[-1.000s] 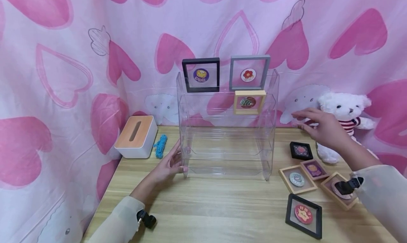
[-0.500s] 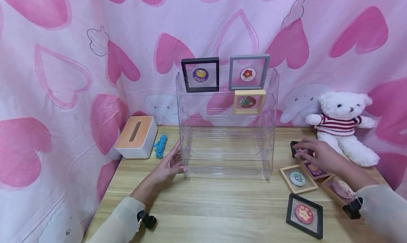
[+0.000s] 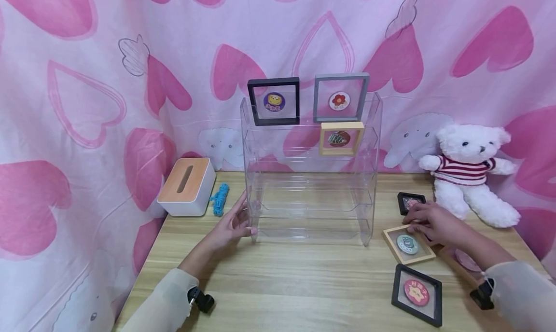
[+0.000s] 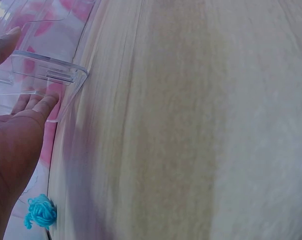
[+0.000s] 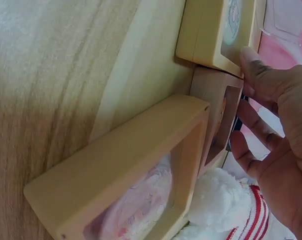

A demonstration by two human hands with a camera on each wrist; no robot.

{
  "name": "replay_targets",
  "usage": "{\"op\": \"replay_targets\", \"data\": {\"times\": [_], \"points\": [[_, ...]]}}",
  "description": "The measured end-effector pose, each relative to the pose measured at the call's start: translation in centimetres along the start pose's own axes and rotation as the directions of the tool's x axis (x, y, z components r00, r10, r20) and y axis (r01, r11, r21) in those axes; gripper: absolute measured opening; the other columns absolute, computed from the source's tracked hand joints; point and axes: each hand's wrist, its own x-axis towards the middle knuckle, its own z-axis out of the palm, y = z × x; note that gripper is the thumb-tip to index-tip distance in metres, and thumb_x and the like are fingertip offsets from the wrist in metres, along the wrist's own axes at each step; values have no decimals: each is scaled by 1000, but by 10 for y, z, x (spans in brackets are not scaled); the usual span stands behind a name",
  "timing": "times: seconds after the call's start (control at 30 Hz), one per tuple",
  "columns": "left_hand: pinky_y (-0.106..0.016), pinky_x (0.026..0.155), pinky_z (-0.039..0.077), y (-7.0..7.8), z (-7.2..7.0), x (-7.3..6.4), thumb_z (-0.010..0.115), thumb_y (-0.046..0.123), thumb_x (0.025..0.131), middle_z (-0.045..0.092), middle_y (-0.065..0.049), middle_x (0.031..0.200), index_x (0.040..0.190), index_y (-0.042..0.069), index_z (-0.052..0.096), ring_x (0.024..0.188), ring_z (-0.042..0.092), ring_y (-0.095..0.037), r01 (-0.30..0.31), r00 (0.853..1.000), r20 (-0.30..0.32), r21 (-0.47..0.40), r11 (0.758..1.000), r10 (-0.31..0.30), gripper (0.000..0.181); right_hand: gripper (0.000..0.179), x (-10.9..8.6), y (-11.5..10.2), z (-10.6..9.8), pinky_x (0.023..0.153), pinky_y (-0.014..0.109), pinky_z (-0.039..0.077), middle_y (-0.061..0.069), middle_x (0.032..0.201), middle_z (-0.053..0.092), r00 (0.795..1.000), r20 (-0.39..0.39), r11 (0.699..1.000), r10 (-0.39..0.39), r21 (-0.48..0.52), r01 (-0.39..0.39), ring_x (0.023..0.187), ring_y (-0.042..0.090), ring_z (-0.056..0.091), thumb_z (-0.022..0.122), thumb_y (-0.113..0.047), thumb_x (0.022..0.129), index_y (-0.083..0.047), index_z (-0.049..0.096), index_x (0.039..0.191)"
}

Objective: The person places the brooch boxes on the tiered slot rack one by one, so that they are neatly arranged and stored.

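Note:
In the head view my left hand touches the left side of a clear tiered display rack, thumb at its front edge. My right hand reaches over the loose picture frames on the right. In the right wrist view its thumb is at the corner where a light wood frame with a green badge meets a pinkish-brown frame. Its fingers, bent and spread, overlap the pinkish-brown frame. A larger wood frame with a pink badge lies nearer. From above, the hand mostly hides the pinkish-brown frame.
A black frame, a grey frame and a small wood frame stand in the rack. Two black frames, one small, one large, lie right. Around them are a white teddy bear, tissue box and blue cord.
My right hand has come down from in front of the teddy bear, past the small black frame, to the pinkish-brown frame. My left hand stays at the rack.

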Motion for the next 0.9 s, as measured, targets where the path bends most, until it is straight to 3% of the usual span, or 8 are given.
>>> {"op": "replay_targets", "data": {"times": [0.13, 0.2, 0.5, 0.67, 0.77, 0.9], "points": [[-32, 132, 32, 0, 0, 0, 68, -8, 103, 19, -21, 184, 176, 48, 4, 170, 22, -46, -2, 1000, -3, 5, 1000, 2, 113, 26, 0, 0, 4, 78, 32, 51, -13, 100, 73, 1000, -17, 1000, -17, 9, 17, 94, 11, 64, 95, -7, 81, -28, 85, 93], [-31, 132, 32, 0, 0, 0, 68, -8, 103, 19, -20, 184, 176, 49, 5, 170, 23, -45, 2, 1000, -5, 6, 1000, -2, 113, 25, 0, 0, 6, 79, 33, 50, -14, 99, 72, 999, -28, 1000, -16, 2, 16, 95, 11, 64, 96, -9, 81, -30, 85, 91], [-22, 128, 36, -1, -1, 1, 68, -8, 103, 21, -18, 184, 175, 52, 6, 171, 24, -44, 14, 1000, -14, 15, 1000, -13, 113, 23, 1, -7, 7, 85, 41, 52, -13, 103, 71, 996, 22, 996, 84, 2, -84, 107, 30, 70, 93, -12, 87, -32, 82, 93], [-18, 125, 38, 0, 0, 1, 69, -8, 103, 22, -15, 184, 174, 55, 7, 170, 25, -41, 21, 1000, -10, 6, 1000, -21, 113, 23, -1, -8, 3, 87, 51, 56, 4, 114, 78, 992, 23, 992, 127, 19, -127, 112, 41, 71, 90, -10, 90, -28, 82, 99], [-19, 126, 37, 1, 1, 0, 69, -7, 103, 22, -14, 185, 174, 55, 8, 171, 25, -40, 25, 1000, -11, 3, 1000, -25, 113, 24, -1, -10, 0, 86, 47, 61, 7, 116, 78, 989, 22, 988, 143, 54, -144, 110, 35, 72, 89, -7, 91, -26, 81, 103], [-20, 127, 37, 1, 1, -1, 68, -7, 103, 21, -14, 185, 174, 55, 7, 171, 25, -40, 31, 999, -15, 0, 1000, -31, 112, 29, -1, -11, -5, 74, 27, 63, -4, 105, 76, 989, -5, 982, 146, 118, -145, 96, 5, 66, 89, 0, 89, -23, 79, 104]]}}
